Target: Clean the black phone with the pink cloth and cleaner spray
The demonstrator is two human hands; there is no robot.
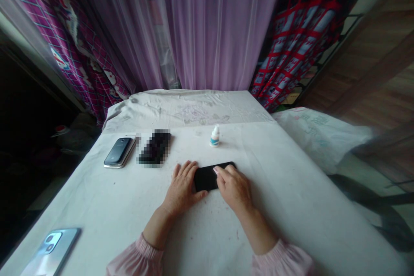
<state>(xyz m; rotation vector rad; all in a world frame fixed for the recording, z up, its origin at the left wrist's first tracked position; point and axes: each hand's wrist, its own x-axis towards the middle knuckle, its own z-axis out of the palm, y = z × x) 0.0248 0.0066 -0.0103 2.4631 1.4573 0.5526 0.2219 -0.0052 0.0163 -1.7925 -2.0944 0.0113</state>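
A black smartphone (205,178) lies screen up on the white-covered table, its long side running left to right. My left hand (184,185) rests against the phone's left end, fingers spread, with the end held between index finger and thumb. Over the right part of the screen, my right hand (234,183) has its fingers curled and pressed together. Something small and whitish shows at those fingertips; what it is I cannot make out. Beyond the phone stands a small white dropper bottle (214,136) with a blue label, upright and apart from both hands.
A dark phone (118,151) lies on a lighter one at the left, beside a pixelated dark object (155,148). A silver-blue phone (53,250) lies near the front left edge. Purple curtains (220,26) hang behind the table (291,207).
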